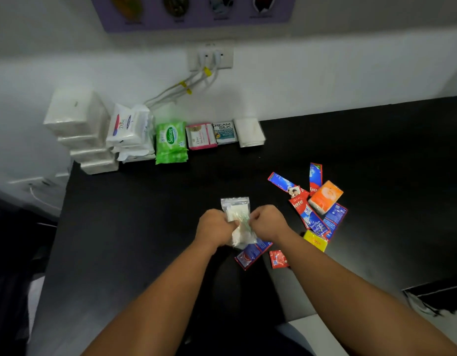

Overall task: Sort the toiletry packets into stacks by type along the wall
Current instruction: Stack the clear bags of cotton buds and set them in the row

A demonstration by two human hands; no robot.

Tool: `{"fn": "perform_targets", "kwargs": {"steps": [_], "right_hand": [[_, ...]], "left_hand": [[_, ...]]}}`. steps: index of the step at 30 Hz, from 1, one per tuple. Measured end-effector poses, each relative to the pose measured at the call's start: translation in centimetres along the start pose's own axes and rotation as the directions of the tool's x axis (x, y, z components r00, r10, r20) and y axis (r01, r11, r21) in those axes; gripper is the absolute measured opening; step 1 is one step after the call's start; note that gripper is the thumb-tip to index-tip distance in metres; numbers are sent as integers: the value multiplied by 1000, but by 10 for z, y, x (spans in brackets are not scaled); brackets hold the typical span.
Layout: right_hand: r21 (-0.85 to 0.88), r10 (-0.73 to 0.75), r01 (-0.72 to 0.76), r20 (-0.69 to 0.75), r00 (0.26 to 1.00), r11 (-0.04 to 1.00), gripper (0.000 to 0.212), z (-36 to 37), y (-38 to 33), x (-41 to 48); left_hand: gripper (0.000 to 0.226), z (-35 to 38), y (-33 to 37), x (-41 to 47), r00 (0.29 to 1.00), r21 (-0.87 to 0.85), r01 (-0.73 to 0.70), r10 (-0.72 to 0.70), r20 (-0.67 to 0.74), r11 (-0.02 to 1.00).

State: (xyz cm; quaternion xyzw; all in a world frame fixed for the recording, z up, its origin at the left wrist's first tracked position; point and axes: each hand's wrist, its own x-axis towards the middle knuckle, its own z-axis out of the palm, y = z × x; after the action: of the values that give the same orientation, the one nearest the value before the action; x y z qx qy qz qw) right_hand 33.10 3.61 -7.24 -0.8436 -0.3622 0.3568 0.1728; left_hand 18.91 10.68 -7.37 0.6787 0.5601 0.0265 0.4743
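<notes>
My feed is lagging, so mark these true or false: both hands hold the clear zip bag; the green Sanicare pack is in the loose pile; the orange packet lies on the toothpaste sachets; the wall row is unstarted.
1. Left hand and right hand hold the clear zip bag: true.
2. Green Sanicare pack in the loose pile: false, it is by the wall.
3. Orange packet lies on toothpaste sachets: true.
4. Wall row unstarted: false, several stacks stand there.

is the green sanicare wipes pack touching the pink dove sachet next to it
Apart: the head view shows a dark strip of table between the green Sanicare wipes pack and the pink-edged Dove sachet.
</notes>
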Motion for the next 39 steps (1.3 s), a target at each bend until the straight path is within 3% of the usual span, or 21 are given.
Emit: {"fn": "perform_targets", "kwargs": {"steps": [3,5,8,10,15,19,25,29,33,39], "right_hand": [[217,-16,21,-26,1000,976,14,-3,-7,-3],[241,9,-1,-33,999,970,25,-2,-8,-2],[-79,-30,29,-7,1000,996,41,3,-7,-2],[-280,-96,96,14,995,955,55,10,-9,-6],[-452,-122,134,54,991,882,58,20,-22,-11],[-402,-13,50,95,995,914,46,27,-38,-8],[-301,55,-34,59,997,953,41,31,-55,-4],[6,59,-61,152,987,998,19,29,-56,-1],[327,19,-95,228,973,940,13,30,-62,-9],[384,-161,67,219,962,921,26,38,-64,-27]], "left_hand": [[5,-15,-6,-4,1000,-234,15,-18,-10,972],[6,-31,-14,-8,998,-372,1,-23,-54,928],[6,-58,-32,-11,990,-512,-47,-28,-137,858],[5,-72,-44,-12,987,-591,-42,-59,-150,806],[12,-88,-65,-15,990,-691,19,-111,-89,723],[13,-87,-73,-18,994,-742,74,-113,-2,666],[16,-79,-72,-23,991,-718,133,-103,85,683],[15,-74,-70,-22,990,-707,138,-92,104,694],[15,-70,-71,-16,996,-638,87,-83,35,765],[22,-70,-65,-21,992,-553,-105,46,-119,827]]}}
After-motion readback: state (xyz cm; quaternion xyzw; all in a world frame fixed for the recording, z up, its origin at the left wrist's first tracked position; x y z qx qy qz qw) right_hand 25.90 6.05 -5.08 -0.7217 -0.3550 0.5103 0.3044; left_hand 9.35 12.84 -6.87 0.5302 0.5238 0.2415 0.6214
